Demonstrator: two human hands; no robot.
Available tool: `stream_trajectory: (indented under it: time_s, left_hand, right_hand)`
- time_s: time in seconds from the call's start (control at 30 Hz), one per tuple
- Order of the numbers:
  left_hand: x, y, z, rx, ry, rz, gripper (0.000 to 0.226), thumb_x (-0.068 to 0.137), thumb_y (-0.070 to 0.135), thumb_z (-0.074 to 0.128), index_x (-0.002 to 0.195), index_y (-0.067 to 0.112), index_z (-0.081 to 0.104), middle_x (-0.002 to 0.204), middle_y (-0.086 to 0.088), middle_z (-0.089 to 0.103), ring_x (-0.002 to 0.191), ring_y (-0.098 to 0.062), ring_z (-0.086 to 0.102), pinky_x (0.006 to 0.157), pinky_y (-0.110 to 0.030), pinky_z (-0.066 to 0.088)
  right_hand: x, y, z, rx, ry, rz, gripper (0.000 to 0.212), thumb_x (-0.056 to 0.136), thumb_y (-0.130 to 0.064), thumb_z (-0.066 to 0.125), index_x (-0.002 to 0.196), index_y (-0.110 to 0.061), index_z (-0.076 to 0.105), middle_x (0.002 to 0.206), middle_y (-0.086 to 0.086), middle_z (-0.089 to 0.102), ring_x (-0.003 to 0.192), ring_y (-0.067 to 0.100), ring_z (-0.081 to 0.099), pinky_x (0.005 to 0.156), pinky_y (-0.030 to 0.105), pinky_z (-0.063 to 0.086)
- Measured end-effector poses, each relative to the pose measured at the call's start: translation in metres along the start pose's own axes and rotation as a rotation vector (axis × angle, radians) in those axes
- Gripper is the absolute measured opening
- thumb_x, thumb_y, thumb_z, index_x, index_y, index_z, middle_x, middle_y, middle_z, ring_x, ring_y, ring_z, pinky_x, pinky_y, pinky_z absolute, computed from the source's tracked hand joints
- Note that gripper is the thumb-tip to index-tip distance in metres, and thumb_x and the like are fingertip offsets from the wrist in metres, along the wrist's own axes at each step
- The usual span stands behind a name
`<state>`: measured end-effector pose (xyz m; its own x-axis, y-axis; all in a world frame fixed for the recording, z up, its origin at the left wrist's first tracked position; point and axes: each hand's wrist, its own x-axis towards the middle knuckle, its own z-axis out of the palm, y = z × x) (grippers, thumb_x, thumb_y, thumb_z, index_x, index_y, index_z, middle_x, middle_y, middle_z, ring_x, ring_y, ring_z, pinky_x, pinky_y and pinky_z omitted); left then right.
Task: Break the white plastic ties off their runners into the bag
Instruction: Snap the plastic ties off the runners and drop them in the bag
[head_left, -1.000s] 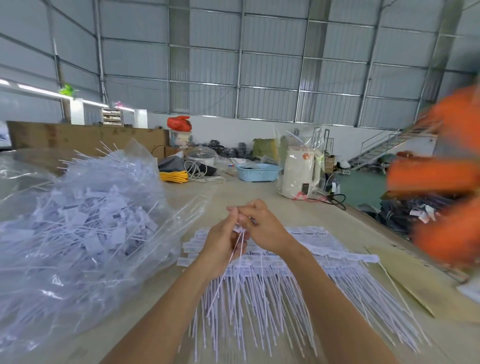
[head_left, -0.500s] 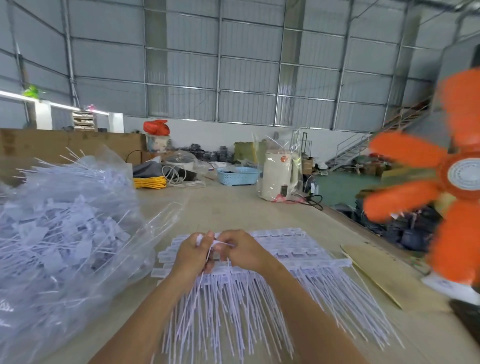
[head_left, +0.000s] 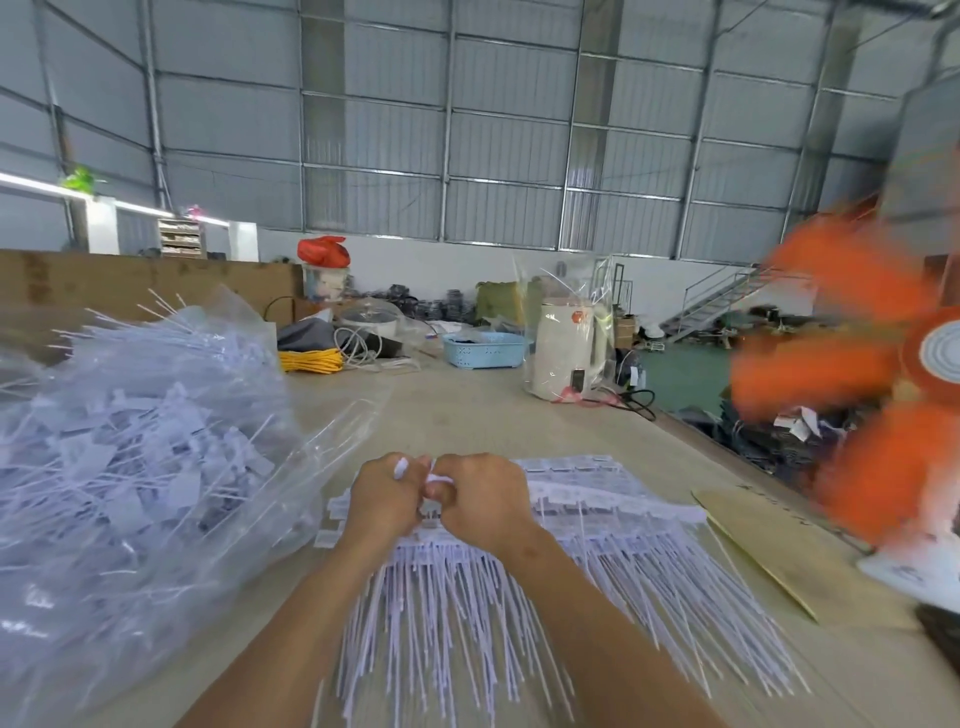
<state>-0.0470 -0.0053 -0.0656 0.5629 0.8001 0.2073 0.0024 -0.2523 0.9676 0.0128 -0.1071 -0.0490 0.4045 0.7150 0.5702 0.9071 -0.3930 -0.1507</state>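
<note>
A stack of white plastic ties on their runners (head_left: 613, 525) lies on the table in front of me, their long tails fanning toward me. My left hand (head_left: 387, 496) and right hand (head_left: 480, 499) are fisted side by side over the stack's near edge, knuckles almost touching. Both grip the heads of a white tie strip (head_left: 415, 475), of which only small white bits show between the fingers. To the left a big clear plastic bag (head_left: 130, 467) bulges with loose white ties, its mouth open toward my hands.
An orange fan (head_left: 857, 374) spins at the right edge, blurred. A flat cardboard sheet (head_left: 779, 551) lies right of the stack. Farther back on the table stand a white appliance in plastic wrap (head_left: 566, 353), a blue basket (head_left: 483, 349) and a yellow cord coil (head_left: 310, 359).
My hands came down from mid-air, where a few tie tails hung from them, onto the stack and closed into fists together. The camera view shifted to the right.
</note>
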Motion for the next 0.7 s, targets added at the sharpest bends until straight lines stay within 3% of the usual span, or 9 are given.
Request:
stream_trajectory:
  time_s: [0.13,0.2,0.23,0.3,0.4,0.47,0.57,0.63,0.7]
  left_hand:
    - [-0.003,0.001,-0.001,0.03,0.023,0.025,0.034,0.092,0.013,0.052,0.058,0.012,0.058,0.045,-0.002,0.051,0.036,-0.014,0.042,0.038,-0.023,0.034]
    - [-0.001,-0.004,-0.011,0.147,0.04,-0.038,0.026,0.096,0.014,0.047,0.078,0.007,0.065,0.067,-0.011,0.063,0.06,-0.023,0.059,0.053,-0.031,0.049]
    - [0.004,-0.01,-0.018,0.147,0.079,-0.087,0.024,0.097,0.018,0.047,0.093,0.003,0.065,0.081,-0.016,0.065,0.072,-0.025,0.059,0.064,-0.033,0.049]
    - [0.005,-0.012,-0.025,-0.016,0.064,-0.138,0.024,0.096,0.026,0.052,0.1,0.004,0.063,0.075,-0.015,0.062,0.065,-0.023,0.053,0.057,-0.028,0.042]
    - [-0.004,-0.003,-0.013,-0.272,-0.037,-0.094,0.023,0.095,0.024,0.056,0.079,0.007,0.055,0.042,0.002,0.05,0.034,-0.01,0.041,0.036,-0.018,0.029]
    - [-0.012,0.004,-0.005,-0.341,-0.105,-0.037,0.018,0.095,0.016,0.055,0.079,0.008,0.06,0.045,0.002,0.055,0.037,-0.009,0.044,0.036,-0.017,0.031]
    - [-0.012,0.007,-0.003,-0.425,-0.238,-0.065,0.018,0.093,0.006,0.049,0.084,0.009,0.064,0.066,-0.009,0.061,0.059,-0.019,0.049,0.051,-0.026,0.034]
    - [-0.013,0.007,-0.004,-0.508,-0.314,-0.159,0.023,0.1,0.015,0.041,0.091,0.006,0.06,0.062,-0.008,0.06,0.06,-0.019,0.044,0.054,-0.028,0.029]
    - [-0.013,0.006,-0.006,-0.606,-0.367,-0.25,0.048,0.102,0.042,0.032,0.088,0.005,0.058,0.058,-0.008,0.061,0.054,-0.018,0.048,0.049,-0.027,0.032]
  right_hand:
    - [-0.005,-0.007,-0.017,-0.066,0.023,-0.109,0.016,0.09,-0.025,0.052,0.1,-0.021,0.065,0.094,0.004,0.07,0.089,0.027,0.063,0.064,0.026,0.036]
    - [-0.005,-0.015,-0.034,-0.05,0.2,-0.188,0.008,0.085,-0.019,0.058,0.086,-0.018,0.066,0.077,0.003,0.068,0.072,0.027,0.063,0.061,0.027,0.041]
    - [-0.002,-0.02,-0.044,0.023,0.315,-0.199,0.009,0.082,-0.019,0.062,0.074,-0.015,0.063,0.064,0.003,0.063,0.059,0.026,0.059,0.055,0.027,0.039]
    - [0.006,-0.027,-0.064,0.344,0.375,-0.158,0.021,0.079,-0.026,0.064,0.062,-0.015,0.057,0.054,0.003,0.051,0.052,0.023,0.048,0.05,0.028,0.036]
    - [0.012,-0.026,-0.064,0.695,0.168,-0.12,0.024,0.082,-0.018,0.066,0.063,-0.006,0.058,0.062,0.015,0.056,0.06,0.02,0.048,0.059,0.033,0.04]
    - [0.009,-0.023,-0.049,0.673,0.1,-0.127,0.017,0.084,-0.008,0.064,0.068,-0.003,0.063,0.067,0.013,0.058,0.066,0.021,0.051,0.065,0.033,0.041]
    - [0.003,-0.013,-0.022,0.592,0.079,-0.075,0.009,0.084,-0.014,0.067,0.087,-0.007,0.072,0.088,0.006,0.056,0.086,0.016,0.054,0.078,0.026,0.041]
    - [0.002,-0.007,-0.009,0.595,0.064,0.004,0.019,0.084,-0.021,0.068,0.101,-0.014,0.072,0.099,0.006,0.05,0.094,0.015,0.053,0.084,0.023,0.042]
    - [0.001,-0.002,0.0,0.528,0.068,0.012,0.032,0.083,-0.031,0.068,0.113,-0.019,0.066,0.107,0.007,0.049,0.101,0.016,0.053,0.088,0.03,0.045]
